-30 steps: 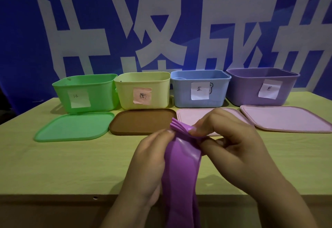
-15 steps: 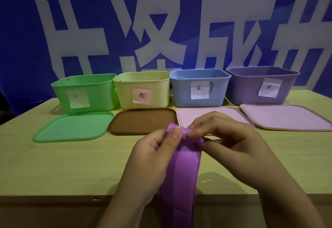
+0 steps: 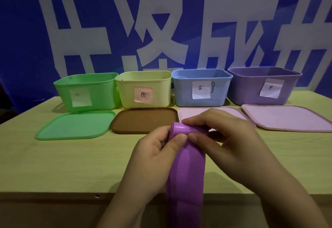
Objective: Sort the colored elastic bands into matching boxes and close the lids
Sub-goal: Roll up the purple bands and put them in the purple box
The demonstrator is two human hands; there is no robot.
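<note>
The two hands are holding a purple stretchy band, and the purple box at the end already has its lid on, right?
Not quite. Both hands, the left hand and the right hand, do hold the purple band, but the purple box is open. Its lid lies flat on the table in front of it, as the head view shows.

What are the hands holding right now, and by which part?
Both the left hand and right hand pinch the purple elastic band at its top fold.
</note>
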